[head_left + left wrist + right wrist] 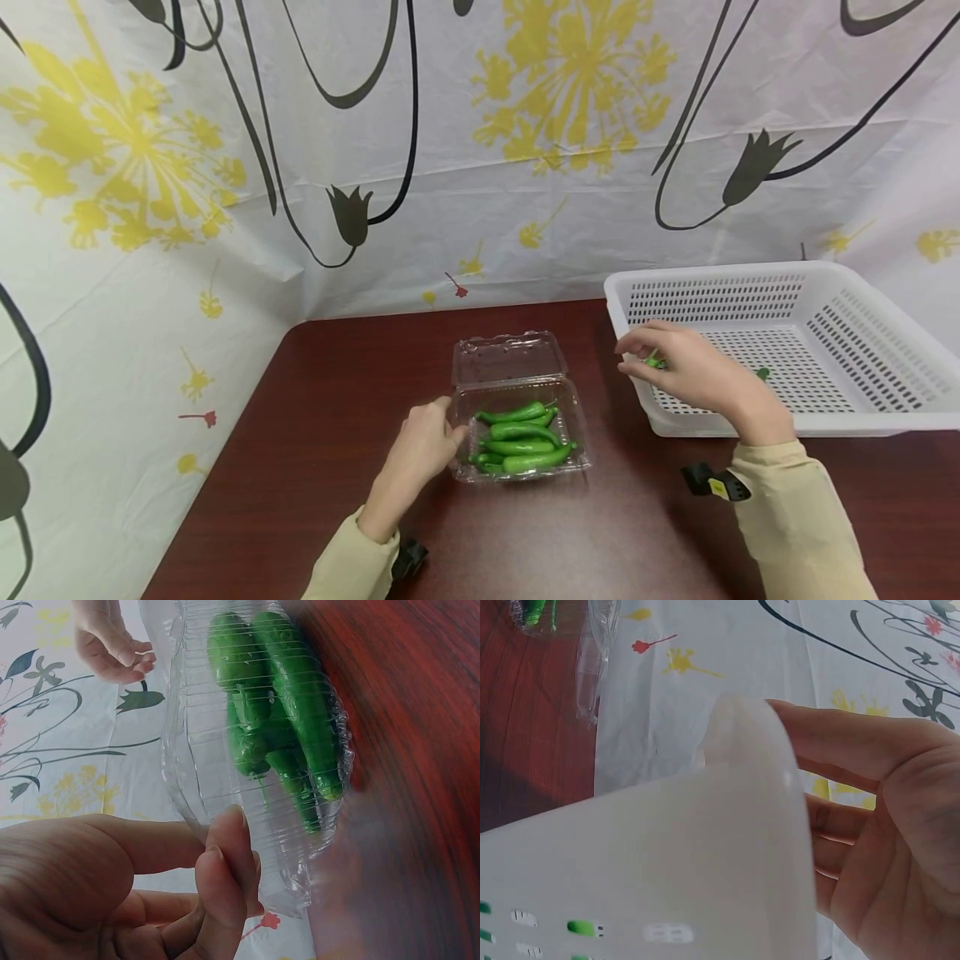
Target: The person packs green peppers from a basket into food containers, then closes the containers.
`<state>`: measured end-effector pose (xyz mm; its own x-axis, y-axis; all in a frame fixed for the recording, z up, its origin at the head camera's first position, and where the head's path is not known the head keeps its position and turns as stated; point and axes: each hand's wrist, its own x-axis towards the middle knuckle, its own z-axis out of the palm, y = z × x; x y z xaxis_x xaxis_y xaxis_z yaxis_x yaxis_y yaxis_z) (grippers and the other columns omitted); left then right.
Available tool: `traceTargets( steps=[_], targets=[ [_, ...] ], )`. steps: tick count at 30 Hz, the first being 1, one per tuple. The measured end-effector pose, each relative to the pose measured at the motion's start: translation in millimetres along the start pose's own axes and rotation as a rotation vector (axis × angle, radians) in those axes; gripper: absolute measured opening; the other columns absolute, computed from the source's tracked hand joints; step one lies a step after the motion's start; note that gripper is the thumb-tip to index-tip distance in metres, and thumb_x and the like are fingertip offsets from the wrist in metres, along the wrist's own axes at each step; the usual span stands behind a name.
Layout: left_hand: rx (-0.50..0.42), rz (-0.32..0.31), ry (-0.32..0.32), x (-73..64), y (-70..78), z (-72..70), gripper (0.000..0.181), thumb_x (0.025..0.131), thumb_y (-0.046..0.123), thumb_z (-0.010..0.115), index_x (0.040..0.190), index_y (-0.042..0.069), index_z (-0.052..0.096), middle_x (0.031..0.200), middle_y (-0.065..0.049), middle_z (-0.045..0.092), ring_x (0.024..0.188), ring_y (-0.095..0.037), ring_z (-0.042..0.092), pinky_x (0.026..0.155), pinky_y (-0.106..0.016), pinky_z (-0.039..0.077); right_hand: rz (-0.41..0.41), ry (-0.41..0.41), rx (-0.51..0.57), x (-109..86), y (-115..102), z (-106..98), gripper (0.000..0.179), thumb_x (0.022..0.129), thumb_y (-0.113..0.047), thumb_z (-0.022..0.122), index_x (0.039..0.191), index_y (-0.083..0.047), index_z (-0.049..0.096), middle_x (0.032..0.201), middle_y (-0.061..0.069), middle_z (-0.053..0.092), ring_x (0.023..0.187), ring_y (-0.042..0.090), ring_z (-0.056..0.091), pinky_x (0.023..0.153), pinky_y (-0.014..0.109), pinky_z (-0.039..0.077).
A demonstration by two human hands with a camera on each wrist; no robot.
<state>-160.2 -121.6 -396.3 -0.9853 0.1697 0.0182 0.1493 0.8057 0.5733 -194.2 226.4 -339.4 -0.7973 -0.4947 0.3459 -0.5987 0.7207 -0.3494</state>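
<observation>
A clear plastic clamshell box [576, 408] stands on the table with its lid folded back; several green chili peppers [517, 447] lie in it. My left hand [426, 437] is at the box's left edge, thumb and bent fingers pinching the side wall. In the left wrist view the fingertips [232, 825] overlap the clear wall. My right hand [686, 367] hovers at the left side of a white perforated basket [806, 421], fingers loosely bent. Below its fingers a bit of green pepper [655, 362] shows. The basket rim hides its fingertips in the right wrist view.
Another bit of green pepper [762, 373] shows in the basket beside the right wrist. The dark red-brown table [360, 367] meets a white patterned cloth [450, 200] at the back and left. A black wrist strap [716, 483] sits at the right sleeve.
</observation>
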Motion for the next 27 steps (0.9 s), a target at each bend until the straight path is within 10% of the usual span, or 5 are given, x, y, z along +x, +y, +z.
traceTargets(
  steps=[27],
  targets=[
    [-0.013, 0.005, -0.009, 0.1, -0.6, 0.1, 0.053, 0.092, 0.006, 0.07, 0.136, -0.016, 0.05, 0.051, 0.005, 0.055, 0.044, -0.007, 0.056, 0.071, -0.039, 0.056, 0.126, -0.066, 0.026, -7.2, 30, -2, 0.027, 0.094, -0.014, 0.071, 0.116, 0.001, 0.068, 0.105, 0.011, 0.069, 0.093, 0.027, 0.065, 0.083, 0.049, 0.052]
  ],
)
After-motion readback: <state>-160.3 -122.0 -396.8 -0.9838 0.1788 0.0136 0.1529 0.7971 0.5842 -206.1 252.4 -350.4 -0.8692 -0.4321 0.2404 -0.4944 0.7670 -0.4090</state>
